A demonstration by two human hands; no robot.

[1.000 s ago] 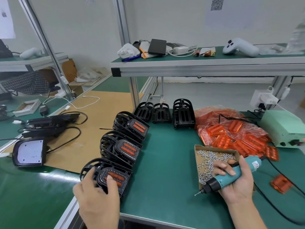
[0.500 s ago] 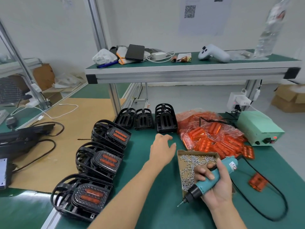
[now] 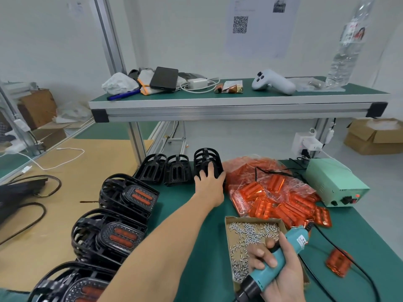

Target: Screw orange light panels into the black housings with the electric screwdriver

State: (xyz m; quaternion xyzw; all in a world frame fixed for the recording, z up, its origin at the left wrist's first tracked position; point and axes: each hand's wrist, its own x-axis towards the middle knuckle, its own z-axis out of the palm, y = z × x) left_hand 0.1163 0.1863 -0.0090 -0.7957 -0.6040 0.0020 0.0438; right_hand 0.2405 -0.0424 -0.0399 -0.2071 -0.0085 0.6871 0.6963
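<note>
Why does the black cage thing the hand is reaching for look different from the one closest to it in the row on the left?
The empty housing under the left hand has no orange panel; the finished housing shows two orange strips in a dotted black face. The empty one stands upright at the back of the table; the finished one leans in a row along the left edge. Both are black plastic cages.
</note>
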